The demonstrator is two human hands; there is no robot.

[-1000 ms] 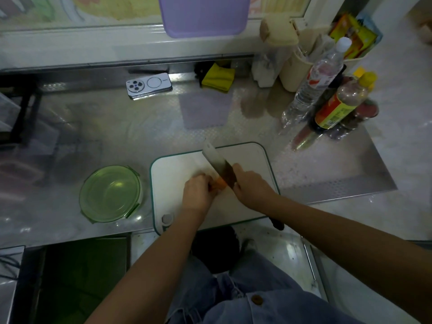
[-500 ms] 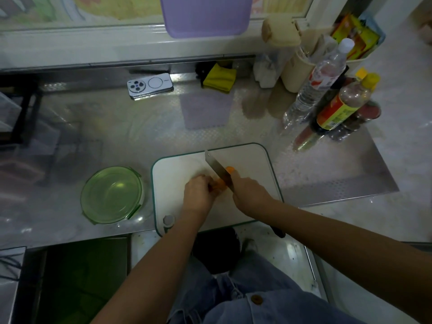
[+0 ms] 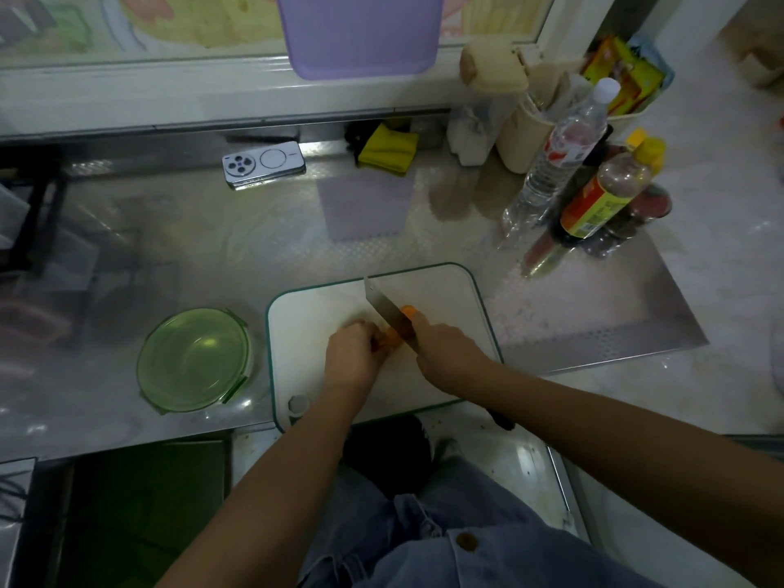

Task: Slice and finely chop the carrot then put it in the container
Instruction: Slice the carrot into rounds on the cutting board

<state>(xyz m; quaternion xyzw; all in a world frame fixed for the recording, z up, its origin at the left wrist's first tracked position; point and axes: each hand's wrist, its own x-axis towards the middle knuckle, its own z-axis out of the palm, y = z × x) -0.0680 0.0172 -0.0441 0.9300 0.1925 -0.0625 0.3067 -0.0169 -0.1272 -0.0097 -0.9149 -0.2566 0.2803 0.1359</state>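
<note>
An orange carrot (image 3: 391, 338) lies on the white cutting board (image 3: 441, 290) with a green rim. My left hand (image 3: 354, 362) holds the carrot's left part with curled fingers. My right hand (image 3: 447, 354) grips the handle of a cleaver (image 3: 384, 305), its blade standing across the carrot. A small orange piece (image 3: 408, 310) shows just right of the blade. The round green glass container (image 3: 193, 360) sits open on the counter, left of the board.
A phone (image 3: 264, 164) lies at the back of the steel counter, beside a yellow cloth (image 3: 388, 150). Several bottles (image 3: 564, 163) and a beige holder stand at the back right. A purple board (image 3: 360, 31) leans on the window ledge.
The cleaver blade has come down across the carrot, and an orange piece now shows to the right of the blade. My left hand stays on the carrot.
</note>
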